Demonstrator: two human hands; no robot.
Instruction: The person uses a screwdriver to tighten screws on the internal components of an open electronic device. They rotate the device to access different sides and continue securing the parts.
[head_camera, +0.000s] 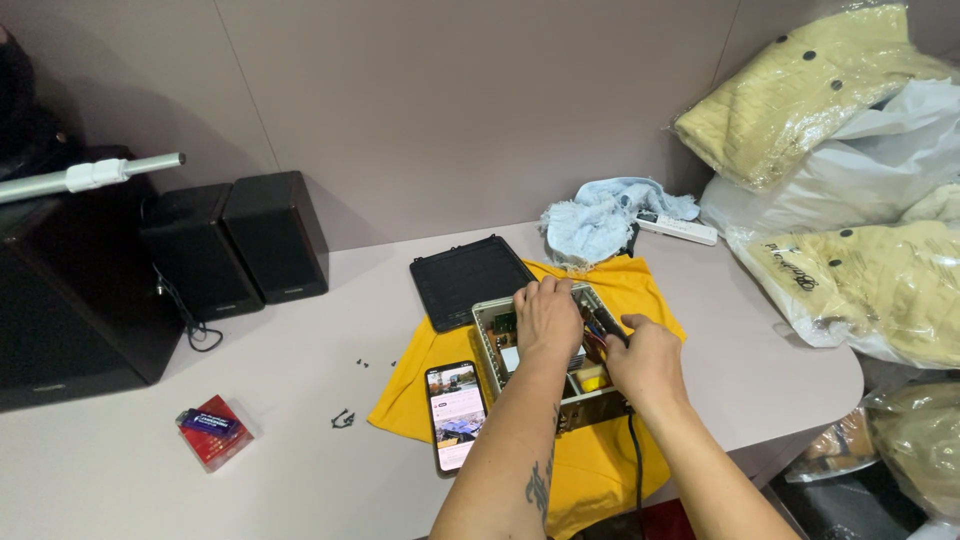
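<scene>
Yellow cloth (610, 285) under open box (560, 385), both hands inside

You have two hands (548, 318) in one open power-supply box (490, 345), one phone (456, 414), one black cover (468, 280), one yellow cloth (625, 290), two small speakers (275, 235), and three bagged garments (810, 90).

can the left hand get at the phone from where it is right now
Probably yes. The left hand rests inside the open metal box, and the phone lies face up on the yellow cloth just beside that box, with nothing over it.
</scene>
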